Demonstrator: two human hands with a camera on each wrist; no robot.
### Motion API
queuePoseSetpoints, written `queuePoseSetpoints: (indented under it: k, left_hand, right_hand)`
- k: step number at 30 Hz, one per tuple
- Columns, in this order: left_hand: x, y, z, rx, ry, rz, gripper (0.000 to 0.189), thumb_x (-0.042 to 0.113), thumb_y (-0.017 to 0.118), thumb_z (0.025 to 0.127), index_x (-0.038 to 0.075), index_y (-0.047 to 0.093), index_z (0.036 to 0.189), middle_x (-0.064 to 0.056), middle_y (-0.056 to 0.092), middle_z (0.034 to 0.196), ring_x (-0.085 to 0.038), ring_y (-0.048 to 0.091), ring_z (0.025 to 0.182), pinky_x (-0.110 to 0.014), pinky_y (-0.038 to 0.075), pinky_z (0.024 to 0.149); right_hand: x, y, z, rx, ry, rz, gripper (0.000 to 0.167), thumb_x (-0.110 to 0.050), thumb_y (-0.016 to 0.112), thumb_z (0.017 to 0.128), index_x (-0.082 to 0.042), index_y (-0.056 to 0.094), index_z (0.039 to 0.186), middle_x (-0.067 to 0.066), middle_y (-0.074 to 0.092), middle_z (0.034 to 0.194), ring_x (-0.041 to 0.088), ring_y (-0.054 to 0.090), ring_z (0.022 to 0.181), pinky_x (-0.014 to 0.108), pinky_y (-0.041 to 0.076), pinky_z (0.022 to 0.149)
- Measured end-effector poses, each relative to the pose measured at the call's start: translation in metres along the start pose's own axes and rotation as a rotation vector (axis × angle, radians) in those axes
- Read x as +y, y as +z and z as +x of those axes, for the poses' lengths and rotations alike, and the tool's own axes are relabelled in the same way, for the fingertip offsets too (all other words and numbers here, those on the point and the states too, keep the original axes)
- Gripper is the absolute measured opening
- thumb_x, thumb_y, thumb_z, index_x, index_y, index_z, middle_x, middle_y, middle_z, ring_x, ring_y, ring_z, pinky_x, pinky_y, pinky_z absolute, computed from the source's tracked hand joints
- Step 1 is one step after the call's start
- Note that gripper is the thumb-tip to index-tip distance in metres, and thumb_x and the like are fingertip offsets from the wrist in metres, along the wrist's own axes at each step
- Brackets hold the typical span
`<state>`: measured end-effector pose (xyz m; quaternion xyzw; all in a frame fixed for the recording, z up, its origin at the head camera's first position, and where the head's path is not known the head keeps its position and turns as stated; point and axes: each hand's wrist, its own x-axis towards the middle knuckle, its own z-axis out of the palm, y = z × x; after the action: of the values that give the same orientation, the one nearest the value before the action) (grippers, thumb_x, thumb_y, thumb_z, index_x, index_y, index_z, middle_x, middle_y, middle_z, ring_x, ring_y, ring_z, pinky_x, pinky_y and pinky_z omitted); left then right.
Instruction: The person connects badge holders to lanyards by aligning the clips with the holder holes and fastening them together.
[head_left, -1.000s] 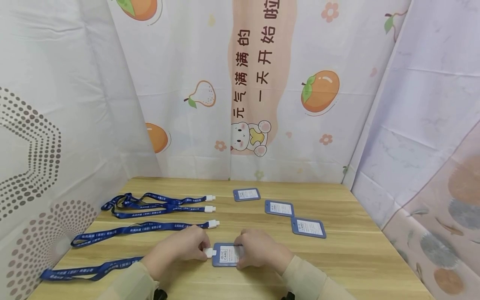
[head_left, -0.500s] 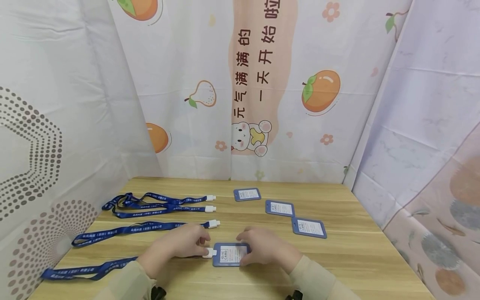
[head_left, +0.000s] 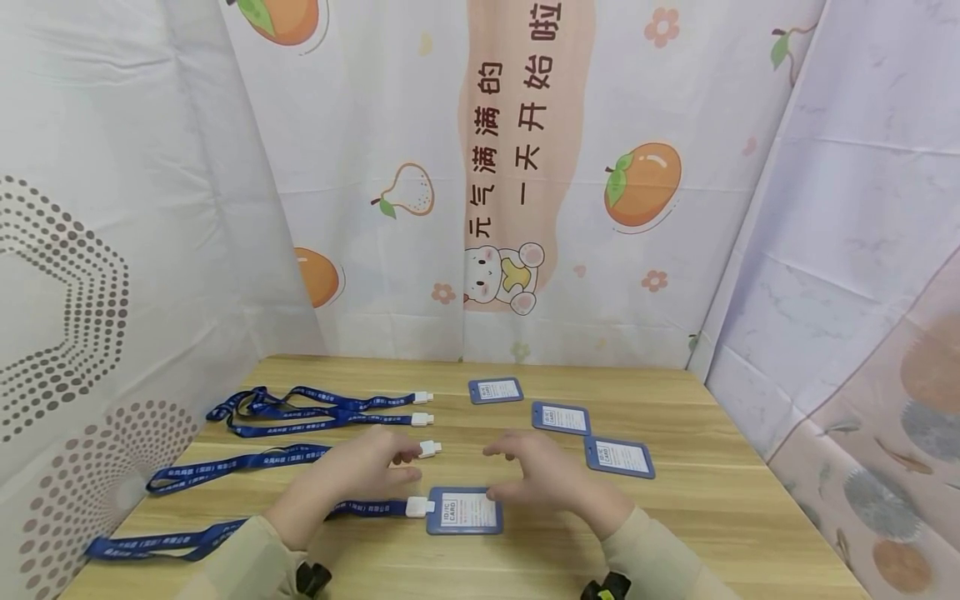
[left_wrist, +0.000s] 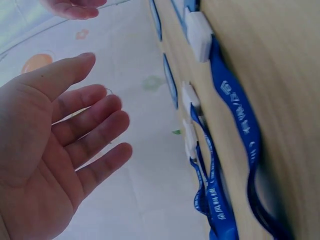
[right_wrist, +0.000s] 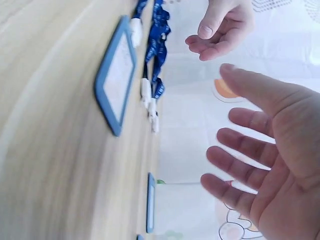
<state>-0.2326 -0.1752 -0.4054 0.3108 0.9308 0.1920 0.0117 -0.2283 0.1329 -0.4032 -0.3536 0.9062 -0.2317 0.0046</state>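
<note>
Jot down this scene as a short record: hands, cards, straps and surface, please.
Left hand: open, holding nothing
Right hand: open, holding nothing
Near card holder: flat on the wood-grain table
Near lanyard: blue; its white clip meets that holder
Far card holders: three, apart from lanyards
Far lanyards: three, blue, left of those holders

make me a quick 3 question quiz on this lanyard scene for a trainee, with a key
1. True or false: the right hand holds nothing.

2. How many blue lanyards show in the head view?

3. What meets the left edge of the card holder nearest the person?
a) a sleeve
b) a white clip
c) another card holder

Key: 1 true; 2 four; 3 b
</note>
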Motion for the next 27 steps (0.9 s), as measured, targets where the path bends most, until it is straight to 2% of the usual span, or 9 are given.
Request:
queuePoseSetpoints:
  k: [3,7,12,16,22,27]
  left_hand:
    - [0.002,-0.005,0.0,0.063,0.003,0.014,0.03,0.036,0.072,0.096,0.016,0.073,0.118,0.011,0.068,0.1,-0.007,0.063,0.088,-0.028,0.055,0.076]
    - [0.006,-0.011,0.001,0.166,-0.016,0.077,0.032,0.038,0.073,0.095,0.018,0.073,0.121,0.007,0.069,0.109,-0.011,0.065,0.098,-0.03,0.055,0.082]
    - [0.011,-0.017,0.004,0.256,-0.047,0.115,0.039,0.04,0.074,0.094,0.018,0.07,0.127,0.001,0.069,0.121,-0.017,0.065,0.11,-0.038,0.055,0.09]
    - [0.013,-0.021,0.007,0.29,-0.055,0.114,0.043,0.041,0.073,0.094,0.018,0.068,0.131,-0.003,0.067,0.129,-0.021,0.064,0.118,-0.043,0.053,0.095]
    - [0.013,-0.025,0.014,0.335,-0.013,0.097,0.041,0.036,0.074,0.095,0.016,0.068,0.129,-0.002,0.069,0.124,-0.019,0.067,0.111,-0.041,0.055,0.09]
    - [0.014,-0.027,0.021,0.327,-0.044,0.082,0.042,0.039,0.073,0.095,0.015,0.068,0.13,-0.002,0.068,0.125,-0.02,0.066,0.113,-0.042,0.054,0.092]
  right_hand:
    - [0.0,-0.008,-0.002,0.055,-0.024,0.023,0.048,-0.038,0.082,0.087,-0.017,0.068,0.128,-0.005,0.066,0.125,0.017,0.062,0.108,0.038,0.053,0.089]
    - [0.0,-0.019,-0.005,0.127,-0.032,0.097,0.049,-0.038,0.081,0.088,-0.019,0.066,0.13,-0.005,0.064,0.127,0.017,0.061,0.113,0.042,0.053,0.092]
    - [0.003,-0.027,-0.005,0.246,-0.057,0.142,0.05,-0.036,0.081,0.088,-0.018,0.065,0.132,-0.005,0.063,0.128,0.016,0.061,0.113,0.039,0.055,0.09]
    - [0.006,-0.031,-0.005,0.311,-0.064,0.186,0.049,-0.034,0.082,0.088,-0.018,0.065,0.132,-0.006,0.064,0.126,0.014,0.062,0.113,0.037,0.055,0.09]
    - [0.011,-0.036,-0.003,0.349,-0.047,0.306,0.047,-0.028,0.081,0.089,-0.018,0.064,0.132,-0.005,0.064,0.129,0.02,0.062,0.116,0.039,0.055,0.092]
    - [0.016,-0.037,0.002,0.361,-0.003,0.446,0.048,-0.024,0.079,0.091,-0.014,0.062,0.135,0.003,0.063,0.132,0.025,0.061,0.119,0.042,0.053,0.094]
